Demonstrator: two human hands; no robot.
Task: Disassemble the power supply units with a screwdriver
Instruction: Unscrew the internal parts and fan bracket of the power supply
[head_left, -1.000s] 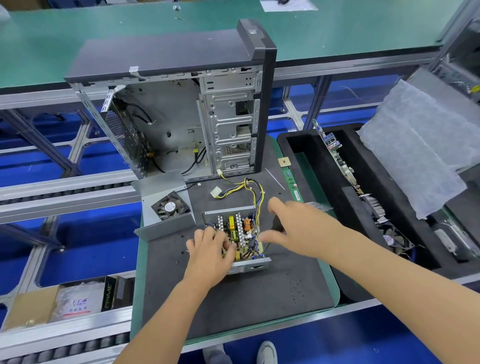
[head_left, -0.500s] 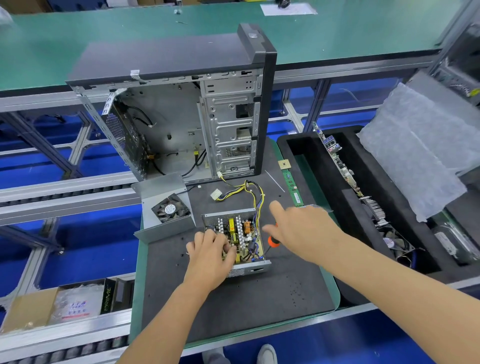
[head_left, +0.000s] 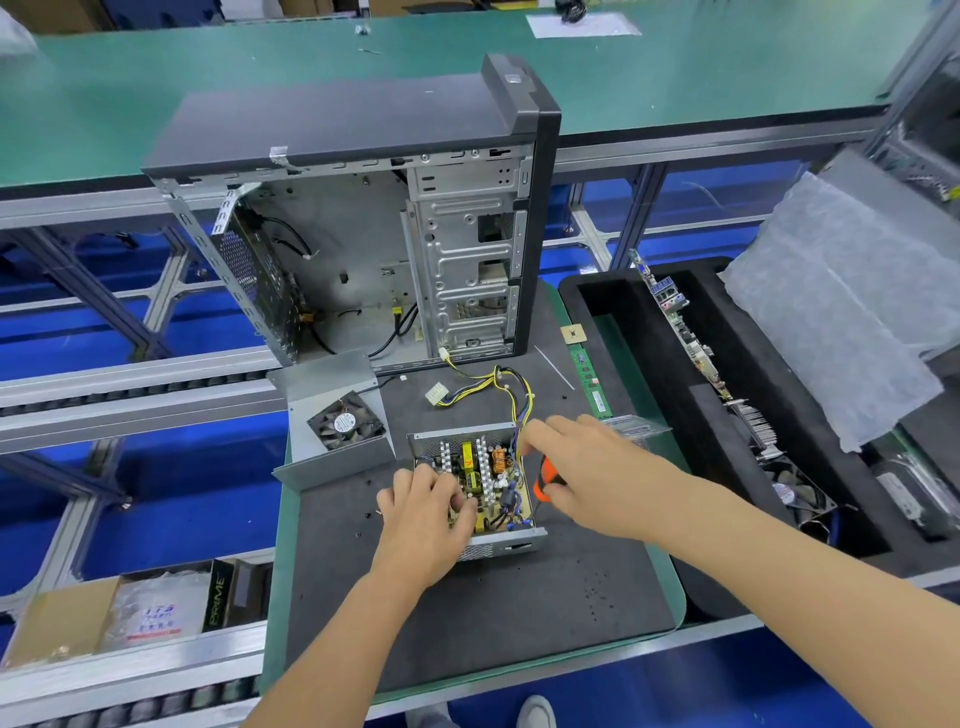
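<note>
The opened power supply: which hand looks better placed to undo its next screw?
Probably the right hand: it already grips the orange-handled screwdriver beside the power supply. The left hand rests on the circuit board, steadying it.

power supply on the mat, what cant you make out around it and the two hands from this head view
- Screwdriver: only part of the orange and black handle shows; the right hand hides the rest and the tip.
- Power supply board: the left hand covers its near-left corner, so any screws there are hidden.
- Small black specks on the mat: too small to tell whether they are screws.
- Fan label: print too small to read.
</note>
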